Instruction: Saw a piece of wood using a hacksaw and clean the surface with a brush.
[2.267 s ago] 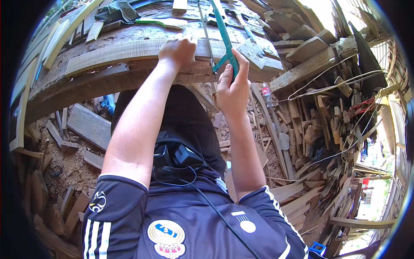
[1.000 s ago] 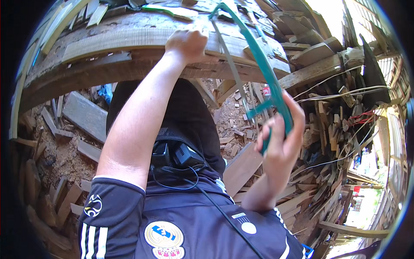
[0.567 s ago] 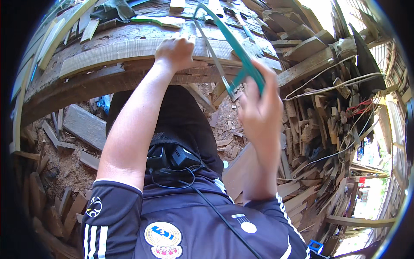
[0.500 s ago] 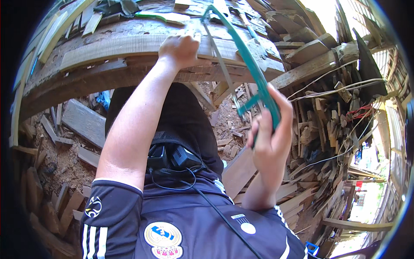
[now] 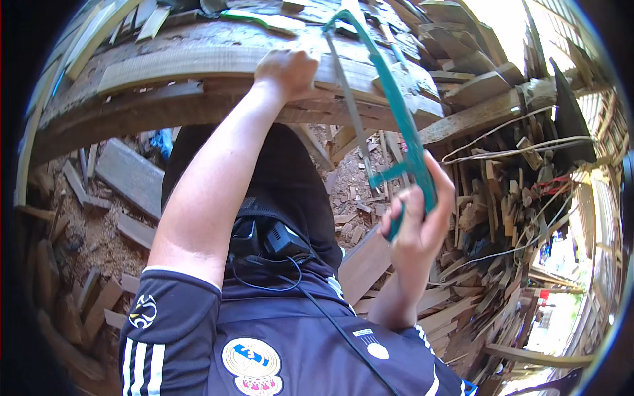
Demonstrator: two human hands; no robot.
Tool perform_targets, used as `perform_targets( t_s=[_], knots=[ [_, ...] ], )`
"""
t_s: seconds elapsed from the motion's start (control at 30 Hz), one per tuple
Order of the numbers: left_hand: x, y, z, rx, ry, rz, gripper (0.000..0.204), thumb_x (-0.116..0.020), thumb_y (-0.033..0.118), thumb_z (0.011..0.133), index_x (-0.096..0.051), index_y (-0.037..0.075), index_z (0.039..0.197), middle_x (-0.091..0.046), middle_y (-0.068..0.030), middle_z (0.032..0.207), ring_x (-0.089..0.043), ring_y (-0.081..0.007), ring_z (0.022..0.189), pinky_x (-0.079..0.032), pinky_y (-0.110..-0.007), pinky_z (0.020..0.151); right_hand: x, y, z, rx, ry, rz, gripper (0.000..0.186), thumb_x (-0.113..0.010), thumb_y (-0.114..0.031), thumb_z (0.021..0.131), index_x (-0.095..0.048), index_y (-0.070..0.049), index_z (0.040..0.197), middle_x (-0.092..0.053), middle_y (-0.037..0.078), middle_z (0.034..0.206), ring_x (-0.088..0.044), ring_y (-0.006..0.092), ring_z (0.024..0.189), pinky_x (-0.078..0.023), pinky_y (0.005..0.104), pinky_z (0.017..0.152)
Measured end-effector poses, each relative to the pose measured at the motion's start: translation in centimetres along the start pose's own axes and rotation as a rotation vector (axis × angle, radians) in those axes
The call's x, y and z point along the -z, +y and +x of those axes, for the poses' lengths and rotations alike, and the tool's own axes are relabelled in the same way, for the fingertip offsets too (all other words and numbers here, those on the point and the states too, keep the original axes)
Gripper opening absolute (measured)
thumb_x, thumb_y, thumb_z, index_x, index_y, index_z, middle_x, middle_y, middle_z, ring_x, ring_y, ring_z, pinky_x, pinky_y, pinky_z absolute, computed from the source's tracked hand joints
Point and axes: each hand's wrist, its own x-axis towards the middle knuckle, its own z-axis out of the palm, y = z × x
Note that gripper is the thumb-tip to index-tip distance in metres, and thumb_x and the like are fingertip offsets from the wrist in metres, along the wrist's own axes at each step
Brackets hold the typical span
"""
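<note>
My right hand (image 5: 416,214) is wrapped round the handle of a green-framed hacksaw (image 5: 395,99). The saw's blade (image 5: 350,102) lies across a long, light wooden board (image 5: 191,65) on the workbench (image 5: 119,115), right of my left hand. That left hand (image 5: 287,69) is closed and presses on the board's right part, gripping its edge close to the blade. Whether the blade sits in a cut cannot be made out.
A green-handled tool (image 5: 247,17) lies farther back on the bench. Scrap wood is heaped at the right (image 5: 502,198), with pale cords (image 5: 528,142) strung across it. Offcuts and sawdust (image 5: 99,247) cover the floor at left. A black cable (image 5: 330,317) runs down my shirt.
The hacksaw and my right hand have shifted slightly right and nearer to me. My left hand appears a little farther right in the picture, as the whole view has shifted somewhat.
</note>
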Motion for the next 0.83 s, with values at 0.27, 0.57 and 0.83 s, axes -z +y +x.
perform_targets(
  t_s=[0.27,0.57,0.83],
  knots=[
    [-0.8,-0.3,0.0,0.065,-0.062,0.009,0.104,-0.064,0.087,0.072,-0.063,0.003,0.132,-0.067,-0.0188,0.13,-0.065,-0.0381,0.119,-0.052,-0.049,0.102,-5.4,7.3,8.4,0.124,0.105,-0.124,0.038,-0.045,-0.014,0.111,-0.041,-0.013,0.149,-0.051,0.001,0.075,-0.047,0.0058,0.051,-0.043,0.0231,0.047],
    [0.9,0.5,0.5,-0.011,-0.057,0.031,0.074,-0.07,0.075,0.08,-0.077,0.005,0.104,-0.076,-0.0192,0.108,-0.074,-0.0348,0.105,-0.06,-0.046,0.093,0.0,-0.8,-2.3,-0.042,0.137,-0.066,0.039,-0.043,-0.012,0.111,-0.044,-0.011,0.149,-0.049,-0.001,0.075,-0.043,0.0034,0.051,-0.04,0.0186,0.045],
    [-0.7,0.0,-0.6,-0.013,0.254,0.026,0.083,-0.072,0.081,0.072,-0.076,0.006,0.107,-0.076,-0.017,0.109,-0.074,-0.0357,0.103,-0.059,-0.046,0.092,-4.9,6.1,8.4,0.028,0.007,-0.087,0.036,-0.05,-0.013,0.109,-0.044,-0.011,0.145,-0.056,0.004,0.09,-0.052,0.0052,0.055,-0.045,0.0242,0.047]
  ],
)
